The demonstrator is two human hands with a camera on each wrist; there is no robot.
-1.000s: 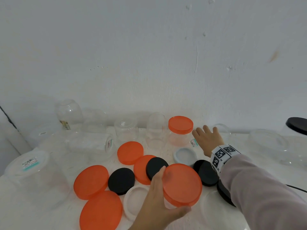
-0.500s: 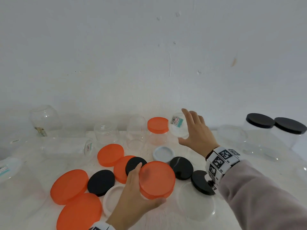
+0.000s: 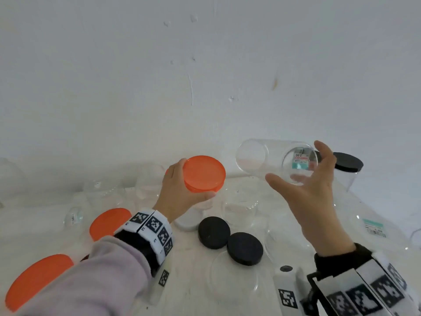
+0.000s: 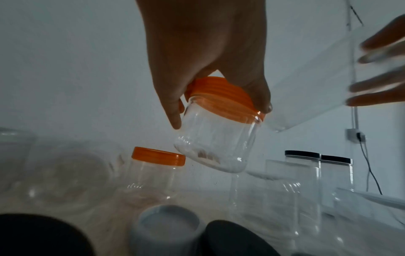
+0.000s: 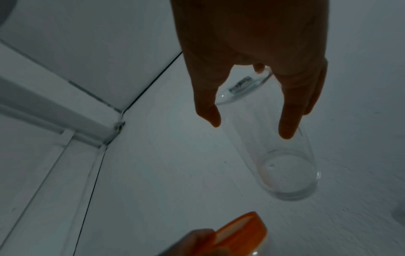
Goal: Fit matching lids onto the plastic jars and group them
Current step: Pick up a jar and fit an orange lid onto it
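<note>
My left hand (image 3: 196, 177) grips an orange lid (image 3: 204, 173) from above, held up off the table. In the left wrist view that lid (image 4: 223, 97) sits on a short clear jar (image 4: 214, 142), which hangs tilted under the hand. My right hand (image 3: 293, 161) holds a taller clear jar (image 3: 273, 160) on its side in the air, to the right of the lid. Its labelled end lies against my palm and the other end points left. In the right wrist view this jar (image 5: 274, 147) runs out past my fingers (image 5: 287, 124), and the orange lid (image 5: 241, 230) shows at the bottom.
Two black lids (image 3: 214, 232) (image 3: 245, 248) lie on the white table between my arms. Loose orange lids (image 3: 109, 222) (image 3: 36, 279) lie at the left. A black-lidded jar (image 3: 347, 165) stands at the back right, an orange-lidded jar (image 4: 157, 171) by the wall, and a white lid (image 4: 168, 225) lies nearer.
My left hand has lifted the orange-lidded jar off the table. My right hand has raised the clear jar from near the wall and turned it sideways toward the lid.
</note>
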